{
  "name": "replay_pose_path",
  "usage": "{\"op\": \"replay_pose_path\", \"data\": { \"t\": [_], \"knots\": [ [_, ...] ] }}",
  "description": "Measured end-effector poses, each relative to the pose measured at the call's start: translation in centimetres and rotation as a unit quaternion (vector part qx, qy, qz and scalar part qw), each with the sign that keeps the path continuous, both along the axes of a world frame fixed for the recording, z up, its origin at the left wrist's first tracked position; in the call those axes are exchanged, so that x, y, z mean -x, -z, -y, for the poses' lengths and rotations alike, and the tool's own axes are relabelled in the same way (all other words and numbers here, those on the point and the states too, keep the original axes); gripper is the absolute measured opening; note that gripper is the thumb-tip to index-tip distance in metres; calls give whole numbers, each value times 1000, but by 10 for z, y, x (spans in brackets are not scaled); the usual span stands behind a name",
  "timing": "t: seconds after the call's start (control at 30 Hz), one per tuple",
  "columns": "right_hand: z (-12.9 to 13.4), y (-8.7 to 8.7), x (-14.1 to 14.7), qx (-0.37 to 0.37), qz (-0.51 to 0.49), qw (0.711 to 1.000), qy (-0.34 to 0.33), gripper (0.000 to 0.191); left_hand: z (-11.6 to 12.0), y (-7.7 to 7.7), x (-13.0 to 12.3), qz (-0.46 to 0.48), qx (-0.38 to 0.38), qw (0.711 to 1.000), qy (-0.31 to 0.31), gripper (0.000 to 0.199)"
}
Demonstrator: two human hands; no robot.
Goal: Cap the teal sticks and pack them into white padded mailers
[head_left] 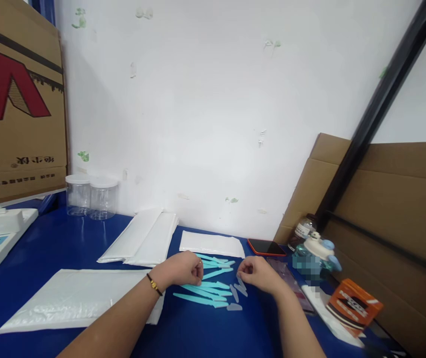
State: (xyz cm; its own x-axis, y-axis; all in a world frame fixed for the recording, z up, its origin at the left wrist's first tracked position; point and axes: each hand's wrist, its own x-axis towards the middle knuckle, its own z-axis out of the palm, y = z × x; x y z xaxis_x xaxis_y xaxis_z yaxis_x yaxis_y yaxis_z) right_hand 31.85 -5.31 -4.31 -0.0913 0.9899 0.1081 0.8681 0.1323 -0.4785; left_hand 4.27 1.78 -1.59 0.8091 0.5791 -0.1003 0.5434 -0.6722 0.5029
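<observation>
Bending over the blue table [205, 343], both forearms reach toward a loose group of turquoise sticks [201, 300], which lie in the middle, in front of a white packet [211, 243]. The left hand [186, 268] is over these sticks with its fingers curled inward; I cannot tell whether it grasps one. The right hand [258, 274] has its thumb and forefinger brought together beside several small translucent caps [234, 293], but whether something is pinched there, I cannot tell. At the back left, two transparent jars [104, 201] with white lids stand side by side, and the wall [198, 109] shows through their sides. White mailing envelopes [149, 238] are stacked before them, and a larger padded envelope [49, 298] lies nearer, partly behind the left forearm; their contents are hidden. On the right, a labelled dark bottle [302, 231] stands behind a teal vessel [315, 247], which is partly blurred. An orange box [353, 308] is nearer, its inside not visible.
</observation>
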Motion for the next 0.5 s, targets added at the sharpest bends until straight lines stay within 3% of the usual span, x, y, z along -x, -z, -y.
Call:
{"op": "replay_pose_path", "data": {
  "t": [0.1,0.23,0.37,0.5],
  "knots": [
    [-5,0,12,-72,39,997,-6,14,-2,6,-3,25,-47,998,-20,19],
    [-12,4,27,-68,83,994,-17,13,-3,15,-10,65,-134,987,-54,19],
    [-16,8,36,-64,116,991,-14,12,0,21,-15,67,-192,978,-55,24],
    [-19,8,44,-70,129,989,-24,12,0,26,-18,42,-223,973,-42,17]
  ]
}}
